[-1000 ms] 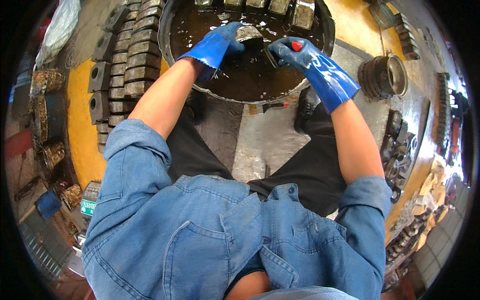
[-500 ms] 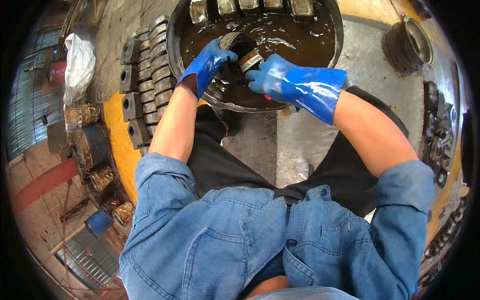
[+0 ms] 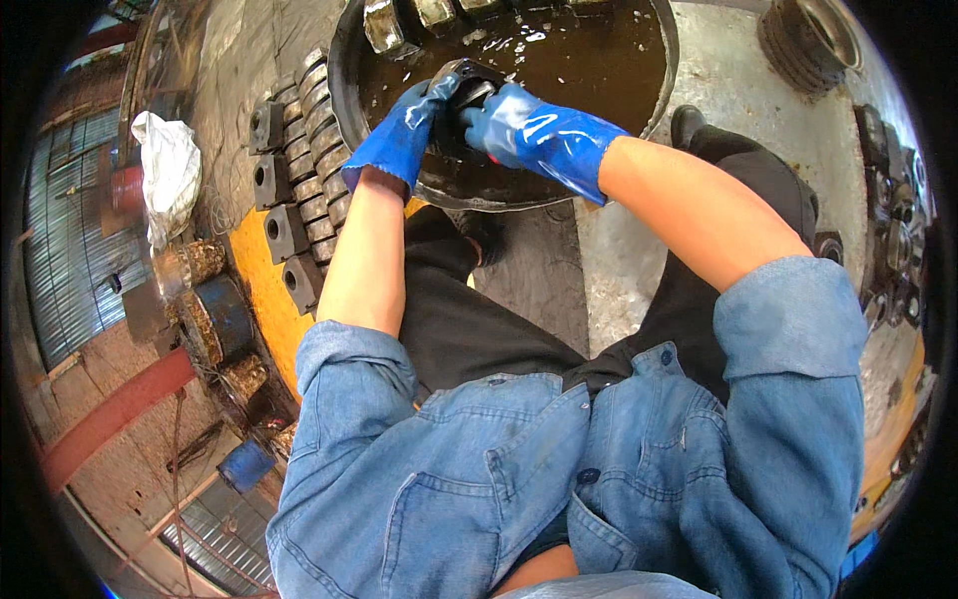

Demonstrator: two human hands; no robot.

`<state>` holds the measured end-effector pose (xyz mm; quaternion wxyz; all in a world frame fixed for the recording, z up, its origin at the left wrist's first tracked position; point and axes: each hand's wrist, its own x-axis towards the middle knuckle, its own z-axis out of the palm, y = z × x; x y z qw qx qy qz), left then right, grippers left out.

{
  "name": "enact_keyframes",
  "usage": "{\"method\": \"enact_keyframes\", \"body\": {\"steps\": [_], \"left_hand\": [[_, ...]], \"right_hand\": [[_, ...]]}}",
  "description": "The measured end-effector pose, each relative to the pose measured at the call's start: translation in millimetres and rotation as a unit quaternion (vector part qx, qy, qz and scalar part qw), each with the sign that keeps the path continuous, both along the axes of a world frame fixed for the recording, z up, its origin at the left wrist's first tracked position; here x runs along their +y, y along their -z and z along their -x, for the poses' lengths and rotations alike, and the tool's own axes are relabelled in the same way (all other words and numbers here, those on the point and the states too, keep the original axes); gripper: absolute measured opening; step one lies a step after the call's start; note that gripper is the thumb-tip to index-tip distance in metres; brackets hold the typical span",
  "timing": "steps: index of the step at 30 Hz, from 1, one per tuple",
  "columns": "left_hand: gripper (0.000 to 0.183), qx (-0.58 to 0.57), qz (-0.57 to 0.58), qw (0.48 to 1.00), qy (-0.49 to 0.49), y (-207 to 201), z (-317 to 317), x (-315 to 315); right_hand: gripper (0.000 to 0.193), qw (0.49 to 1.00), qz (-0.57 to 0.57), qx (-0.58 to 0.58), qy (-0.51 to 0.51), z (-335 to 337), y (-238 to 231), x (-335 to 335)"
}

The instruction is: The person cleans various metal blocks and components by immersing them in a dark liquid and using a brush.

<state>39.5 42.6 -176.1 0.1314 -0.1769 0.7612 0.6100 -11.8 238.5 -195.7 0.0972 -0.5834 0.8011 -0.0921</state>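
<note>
Both my hands wear blue rubber gloves and meet over a round black tub (image 3: 342, 100) of brown liquid. My left hand (image 3: 421, 112) is closed round the left side of a dark, wet metal part (image 3: 467, 70) with a curved hollow. Against the hollow's right side, my right hand (image 3: 504, 122) is closed on what looks like a paintbrush; only a bit of its red handle (image 3: 493, 158) shows below the glove. The brush's head is hidden by the part and my fingers.
Blocky metal parts (image 3: 391, 28) line the tub's far rim. Left of the tub stand rows of curved metal pieces (image 3: 319, 130) and holed blocks (image 3: 284, 232). A ringed metal cylinder (image 3: 808, 50) is at far right, above more dark parts (image 3: 893, 215). A white sack (image 3: 168, 170) lies left.
My right hand has moved left, up against the metal part, and the brush's banded end is now out of sight. The part has tilted in my left hand. The whole view has shifted slightly.
</note>
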Motion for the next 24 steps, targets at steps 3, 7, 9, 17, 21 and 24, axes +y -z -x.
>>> {"method": "enact_keyframes", "body": {"steps": [3,7,9,17,21,24], "left_hand": [[0.066,-0.006,0.063,0.998,-0.003,-7.0,-6.0,2.3],[0.067,0.013,0.212,0.977,0.016,1.9,-9.4,-14.2],[0.070,-0.055,0.203,0.978,-0.006,1.5,-2.2,-15.9],[0.074,-0.153,0.126,0.977,-0.083,-10.7,11.8,-8.4],[0.073,-0.143,0.164,0.974,-0.062,-9.8,11.4,-4.0],[0.072,-0.145,0.129,0.977,-0.087,-21.7,10.9,12.8]], "right_hand": [[0.034,0.992,-0.023,-0.095,0.080,6.4,5.0,-2.2],[0.023,0.920,0.183,-0.276,0.210,7.2,38.2,-11.7],[0.026,0.829,0.184,-0.408,0.335,10.1,31.1,-12.8],[0.024,0.223,0.443,-0.750,0.437,11.7,62.8,-14.0],[0.018,0.132,0.444,-0.791,0.400,16.5,60.7,-32.9],[0.022,0.185,0.377,-0.821,0.388,21.9,60.5,-31.6]]}}
